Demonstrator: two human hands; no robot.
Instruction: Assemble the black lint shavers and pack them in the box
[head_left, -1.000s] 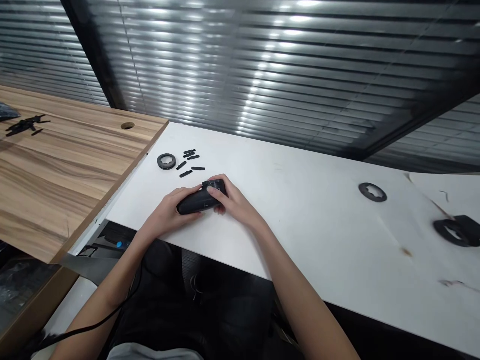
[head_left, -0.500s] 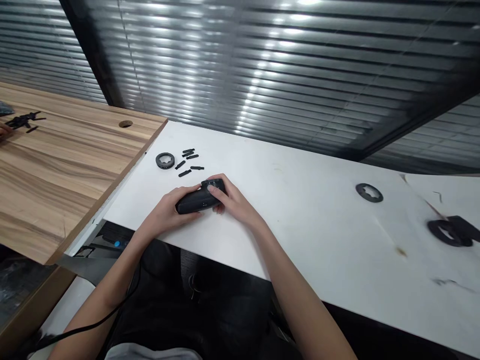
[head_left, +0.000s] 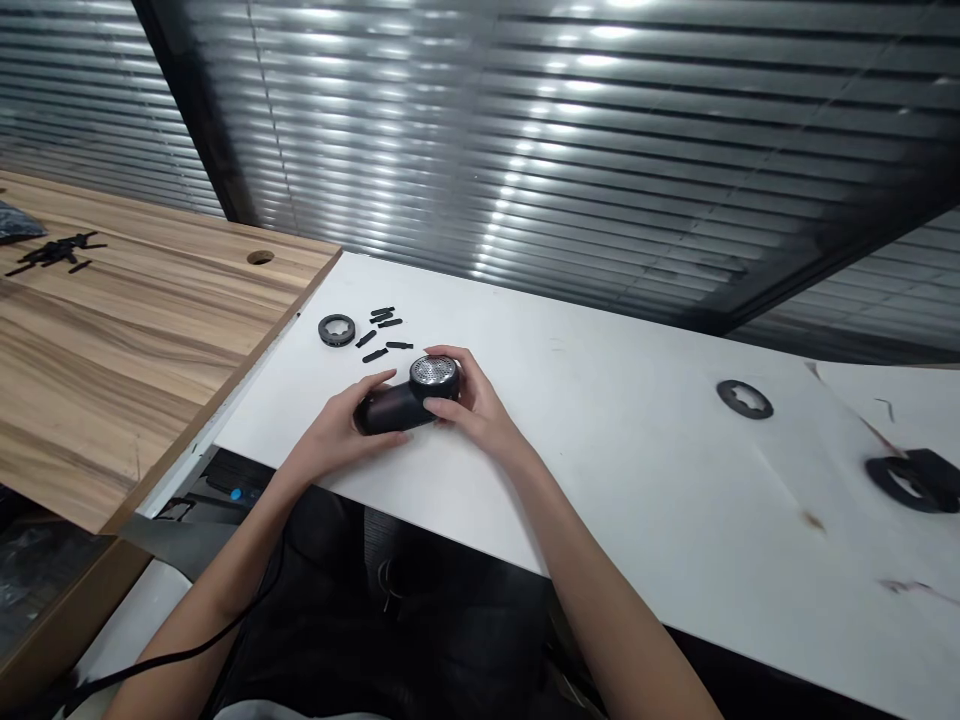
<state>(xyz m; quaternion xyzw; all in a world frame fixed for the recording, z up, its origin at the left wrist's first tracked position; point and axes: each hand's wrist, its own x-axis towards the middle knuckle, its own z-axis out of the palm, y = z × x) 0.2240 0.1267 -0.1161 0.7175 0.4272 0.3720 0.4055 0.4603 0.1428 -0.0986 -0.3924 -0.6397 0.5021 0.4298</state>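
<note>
"Where's the black device (head_left: pixel 396 410)?"

"At the left part of the white tabletop (head_left: pixel 622 440), a bit nearer the front edge than the back one. Its round metal grille (head_left: pixel 433 371) faces up. I can't tell whether its underside touches the surface."

"And the grip?"

"Both hands have it. The left hand (head_left: pixel 337 430) is loosely curled around the rear end, thumb and fingers spread to either side. The right hand (head_left: pixel 480 405) is closed more snugly around the grille end."

"What's around it?"

"Six small black strips (head_left: pixel 375 355) lie just beyond it, toward the far left corner, so that side is cluttered. A notched grey ring (head_left: pixel 337 342) sits beside them, near the left edge."

"Anything to the right?"

"A second notched ring (head_left: pixel 726 394), well apart from the hands and closer to the back edge. By the right edge there's a dark ring with a black block (head_left: pixel 934 478); the two overlap in view."

"Past the left edge?"

"A wooden tabletop (head_left: pixel 187 330) adjoins, with a heap of black pieces (head_left: pixel 64 250) near its back edge. Also, a black cable (head_left: pixel 172 657) crosses the left forearm (head_left: pixel 232 575), below the front edge."
</note>
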